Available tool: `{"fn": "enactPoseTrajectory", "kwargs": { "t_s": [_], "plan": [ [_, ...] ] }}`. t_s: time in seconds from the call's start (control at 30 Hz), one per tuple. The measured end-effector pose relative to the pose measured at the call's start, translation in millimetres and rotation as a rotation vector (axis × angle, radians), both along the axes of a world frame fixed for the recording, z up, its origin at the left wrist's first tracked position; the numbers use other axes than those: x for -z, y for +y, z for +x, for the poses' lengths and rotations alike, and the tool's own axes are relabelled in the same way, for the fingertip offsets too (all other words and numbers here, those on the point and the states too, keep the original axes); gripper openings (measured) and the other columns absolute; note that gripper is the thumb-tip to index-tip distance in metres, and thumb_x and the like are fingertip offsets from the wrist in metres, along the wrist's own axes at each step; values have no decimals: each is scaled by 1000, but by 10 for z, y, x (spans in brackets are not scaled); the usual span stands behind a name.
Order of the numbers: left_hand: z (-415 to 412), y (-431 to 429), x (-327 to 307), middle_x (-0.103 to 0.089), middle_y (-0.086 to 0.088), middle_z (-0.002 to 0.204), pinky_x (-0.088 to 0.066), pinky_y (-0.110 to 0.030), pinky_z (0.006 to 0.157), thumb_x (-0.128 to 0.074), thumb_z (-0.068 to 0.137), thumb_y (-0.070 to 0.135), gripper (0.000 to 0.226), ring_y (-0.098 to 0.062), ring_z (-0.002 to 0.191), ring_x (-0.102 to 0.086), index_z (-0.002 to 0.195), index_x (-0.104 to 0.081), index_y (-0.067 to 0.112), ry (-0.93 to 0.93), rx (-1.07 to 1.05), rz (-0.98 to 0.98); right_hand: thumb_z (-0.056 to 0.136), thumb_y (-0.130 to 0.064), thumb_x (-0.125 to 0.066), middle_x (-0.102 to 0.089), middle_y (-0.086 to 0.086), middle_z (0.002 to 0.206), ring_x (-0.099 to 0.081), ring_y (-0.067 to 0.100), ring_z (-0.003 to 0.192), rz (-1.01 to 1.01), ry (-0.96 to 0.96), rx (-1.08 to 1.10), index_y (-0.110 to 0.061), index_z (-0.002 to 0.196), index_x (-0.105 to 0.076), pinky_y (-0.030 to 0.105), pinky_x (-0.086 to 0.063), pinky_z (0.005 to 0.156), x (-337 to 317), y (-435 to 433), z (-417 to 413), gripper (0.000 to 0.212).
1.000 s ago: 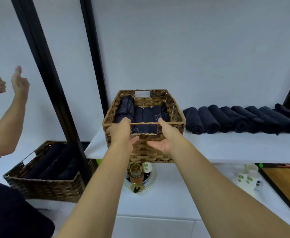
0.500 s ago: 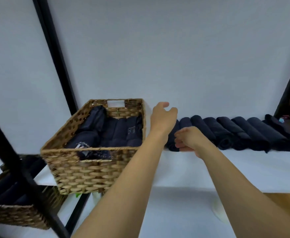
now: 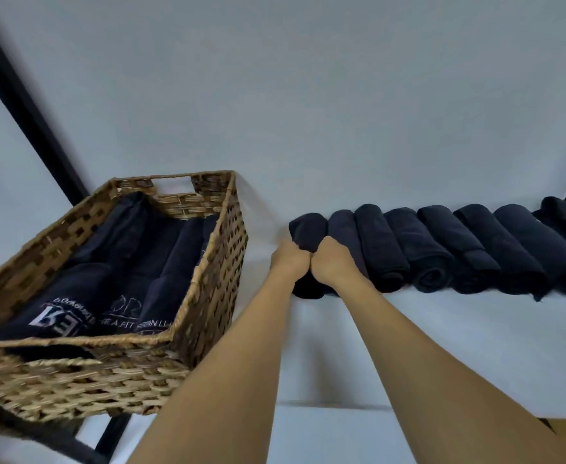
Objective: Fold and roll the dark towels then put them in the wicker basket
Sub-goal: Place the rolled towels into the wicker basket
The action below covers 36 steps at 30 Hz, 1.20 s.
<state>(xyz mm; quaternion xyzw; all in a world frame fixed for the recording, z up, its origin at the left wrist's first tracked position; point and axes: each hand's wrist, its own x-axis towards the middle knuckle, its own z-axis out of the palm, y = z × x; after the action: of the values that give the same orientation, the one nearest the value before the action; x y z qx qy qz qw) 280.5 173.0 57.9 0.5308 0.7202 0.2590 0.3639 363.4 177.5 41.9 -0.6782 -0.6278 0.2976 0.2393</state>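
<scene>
Both hands have come together on one roll since a moment ago. At 9 o'clock the woven wicker basket (image 3: pixel 223 262) holds dark rolled towels (image 3: pixel 107 286) with pale lettering. The left hand (image 3: pixel 290 261) and right hand (image 3: pixel 330 262), knuckles touching, curl tight round the leftmost rolled towel (image 3: pixel 308 229). Its soft cylindrical row (image 3: pixel 459 249) runs toward 3 o'clock on the white shelf (image 3: pixel 442 346).

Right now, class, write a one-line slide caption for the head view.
Left hand and right hand grip the end towel beside the basket.
</scene>
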Motion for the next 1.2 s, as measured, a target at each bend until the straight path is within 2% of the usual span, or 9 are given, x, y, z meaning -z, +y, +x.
{"fn": "enactPoseTrajectory", "kwargs": {
  "t_s": [0.17, 0.33, 0.53, 0.63, 0.8, 0.93, 1.0, 1.07, 1.2],
  "plan": [
    [-44, 95, 90, -62, -17, 112, -42, -30, 72, -49, 96, 21, 17, -30, 93, -57, 102, -56, 6, 152, 51, -58, 103, -24, -37, -59, 13, 79, -57, 27, 70, -144, 54, 31, -5, 76, -53, 29, -45, 60, -10, 181, -53, 36],
    [-58, 63, -178, -63, -10, 100, -43, -32, 68, -53, 94, 22, 11, -25, 85, -56, 93, -51, 11, 381, 112, 39, 98, -39, -48, -71, 17, 93, -70, 33, 83, -218, 444, 106, 1, 105, -65, 44, -60, 76, -91, 232, -60, 44],
    [-251, -253, -1186, -63, -8, 106, -44, -30, 75, -46, 97, 15, 25, -24, 93, -59, 118, -55, 6, 563, 173, 340, 91, -44, -63, -70, 10, 89, -69, 23, 74, -121, 839, 20, -8, 104, -67, 27, -55, 51, -925, 93, -216, 38],
    [-589, -417, -1661, -53, 0, 82, -42, -26, 65, -49, 95, 19, 9, -20, 80, -54, 97, -52, 10, 502, 134, 423, 88, -53, -62, -66, 7, 101, -67, 19, 75, -19, 769, -108, -11, 112, -63, 22, -53, 48, -1426, 47, -451, 48],
    [-1350, -547, -1822, -49, 0, 69, -33, -24, 50, -54, 91, 18, 23, -14, 61, -48, 70, -45, 14, 416, 98, 386, 87, -52, -62, -63, 4, 116, -62, 19, 92, 21, 578, -265, -14, 126, -55, 27, -51, 59, -1740, 152, -1099, 55],
    [-1917, -417, -1466, -61, -4, 82, -42, -27, 56, -56, 89, 20, 11, -20, 73, -57, 89, -56, 9, 393, 58, 282, 89, -36, -67, -60, 6, 124, -62, 24, 105, -50, 501, -318, -13, 123, -53, 29, -55, 65, -1597, 347, -1613, 43],
    [-2157, -304, -1227, -65, -7, 103, -52, -32, 72, -58, 89, 22, 29, -22, 88, -62, 114, -55, 9, 387, 49, 257, 90, -32, -67, -58, 7, 125, -62, 27, 107, -88, 435, -326, -13, 121, -52, 32, -57, 63, -1417, 496, -1883, 39],
    [-2356, -203, -1003, -58, -8, 127, -49, -34, 92, -60, 90, 24, 57, -25, 109, -58, 140, -37, 10, 361, 45, 213, 91, -33, -65, -56, 9, 130, -61, 30, 109, -145, 347, -347, -14, 129, -51, 35, -60, 64, -1223, 634, -2113, 45],
    [-2598, -1, -593, -52, -20, 135, -48, -34, 87, -56, 94, 29, 76, -31, 109, -58, 153, -10, 12, 420, 98, 67, 94, -35, -63, -48, 12, 139, -63, 32, 107, -337, 144, -424, -10, 134, -49, 40, -60, 80, -980, 856, -2364, 49]
  ]
}}
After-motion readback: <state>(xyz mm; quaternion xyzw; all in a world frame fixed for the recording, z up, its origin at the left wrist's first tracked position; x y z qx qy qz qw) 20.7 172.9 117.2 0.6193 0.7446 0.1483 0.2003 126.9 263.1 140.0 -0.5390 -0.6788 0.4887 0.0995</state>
